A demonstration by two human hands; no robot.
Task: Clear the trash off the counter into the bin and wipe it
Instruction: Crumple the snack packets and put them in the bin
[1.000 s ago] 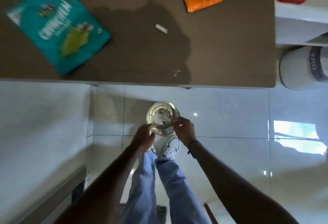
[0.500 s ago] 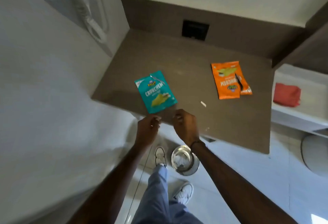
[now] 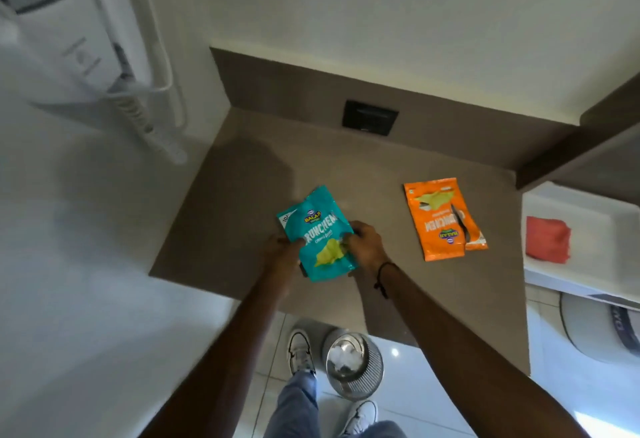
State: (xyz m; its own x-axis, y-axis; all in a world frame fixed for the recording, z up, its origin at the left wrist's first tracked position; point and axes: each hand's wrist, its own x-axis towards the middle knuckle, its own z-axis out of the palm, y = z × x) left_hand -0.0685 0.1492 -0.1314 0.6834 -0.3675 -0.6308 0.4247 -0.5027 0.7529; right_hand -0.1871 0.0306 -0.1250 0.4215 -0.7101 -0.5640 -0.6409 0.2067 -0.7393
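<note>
- The teal snack packet (image 3: 320, 235) sits near the front edge of the brown counter (image 3: 242, 195), crumpled slightly and gripped from both sides; whether it has left the surface cannot be told.
- The left hand (image 3: 282, 252) pinches the packet's left edge with fingers closed on it, though those fingers are mostly hidden behind the wrapper.
- The right hand (image 3: 365, 247) clamps the packet's right edge, thumb over the printed face and fingers curled behind.
- By my judgement this is the pick-up step for one piece of trash, so the clearing is under way but far from finished.
- The orange snack packet (image 3: 441, 219) lies flat on the counter well to the right, untouched, with a torn strip beside its right edge.
- The metal bin (image 3: 355, 366) stands on the tiled floor below the counter's front edge, between the person's shoes, open-topped and already holding something pale and crumpled.
- A red cloth (image 3: 547, 240) rests on the white ledge (image 3: 588, 215) to the right of the counter; it looks like the likely wiper, and it is not in hand.
- Left to do, as I read it: drop the teal packet in the bin, then the orange one and its strip, then wipe the whole surface.
</note>
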